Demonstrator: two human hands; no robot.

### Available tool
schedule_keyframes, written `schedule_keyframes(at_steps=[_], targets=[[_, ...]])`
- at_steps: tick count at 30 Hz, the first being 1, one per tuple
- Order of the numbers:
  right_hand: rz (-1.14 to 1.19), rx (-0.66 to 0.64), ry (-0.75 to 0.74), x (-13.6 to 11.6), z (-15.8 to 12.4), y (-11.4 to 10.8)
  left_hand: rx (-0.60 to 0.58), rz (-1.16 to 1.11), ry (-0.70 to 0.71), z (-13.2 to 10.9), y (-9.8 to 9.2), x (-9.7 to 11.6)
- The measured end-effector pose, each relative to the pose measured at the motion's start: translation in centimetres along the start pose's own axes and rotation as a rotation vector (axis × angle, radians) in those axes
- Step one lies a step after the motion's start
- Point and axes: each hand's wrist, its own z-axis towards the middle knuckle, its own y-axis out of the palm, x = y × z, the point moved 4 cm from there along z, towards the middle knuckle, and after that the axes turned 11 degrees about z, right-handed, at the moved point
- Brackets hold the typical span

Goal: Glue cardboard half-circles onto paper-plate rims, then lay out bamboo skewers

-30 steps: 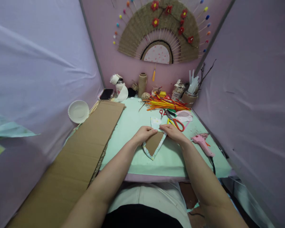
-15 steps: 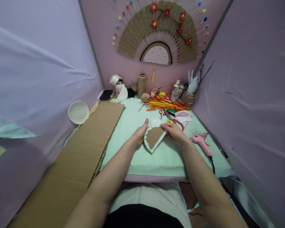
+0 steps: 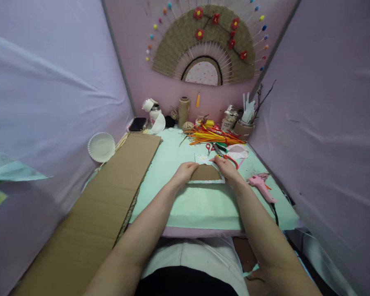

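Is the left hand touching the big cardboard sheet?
Apart. The head view shows green tabletop plainly between the left hand and the cardboard sheet; that hand grips the half-round piece.

both arms (image 3: 148, 226) forward, fingers (image 3: 191, 165) in a pinch

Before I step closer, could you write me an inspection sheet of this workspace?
Surface: pale green tabletop.
Job's things: half-round cardboard piece with patterned edging, straight edge toward the wearer.
Clutter: orange and yellow strips at the back, pink glue gun at right, large cardboard sheet at left.
Grips: left grip and right grip, both bare hands, hold that piece.
Cables: black cable from the glue gun; plug not visible.
Surroundings: cloth walls; decorated fan behind.
Other people: nothing seen.
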Motion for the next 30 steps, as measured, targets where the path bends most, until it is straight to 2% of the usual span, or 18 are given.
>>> schedule_keyframes(at_steps=[4, 7, 12, 17, 20, 23, 26, 28, 30], targets=[[-0.132, -0.077, -0.104, -1.0, -0.7, 0.7, -0.011, 0.158, 0.06, -0.1, 0.3, 0.2], [-0.142, -0.068, -0.157, -1.4, -1.0, 1.1, -0.026, 0.139, 0.051, -0.3, 0.3, 0.2], [-0.131, -0.08, -0.142, -1.4, -1.4, 1.9, 0.015, 0.15, 0.017, -0.5, 0.0, 0.3], [-0.142, -0.146, -0.119, -1.2, -1.6, 2.6, 0.031, 0.268, 0.093, -0.7, 0.0, 0.9], [-0.143, -0.14, -0.127, -1.2, -1.5, 2.2, 0.067, 0.262, 0.124, -0.7, 0.0, 1.1], [0.029, -0.178, -0.069, -1.3, -1.2, 1.5, 0.075, 0.099, 0.075, -0.5, -0.1, 1.0], [0.283, -0.234, 0.022, -1.3, -1.1, 1.2, 0.082, -0.209, -0.021, -0.3, -0.4, 0.6], [0.347, -0.23, 0.033, -1.2, -1.2, 1.2, 0.057, -0.438, -0.071, -0.1, -0.4, 0.4], [0.36, -0.28, -0.004, -1.2, -1.5, 1.9, 0.011, -0.615, -0.114, 0.0, -0.3, 0.4]])
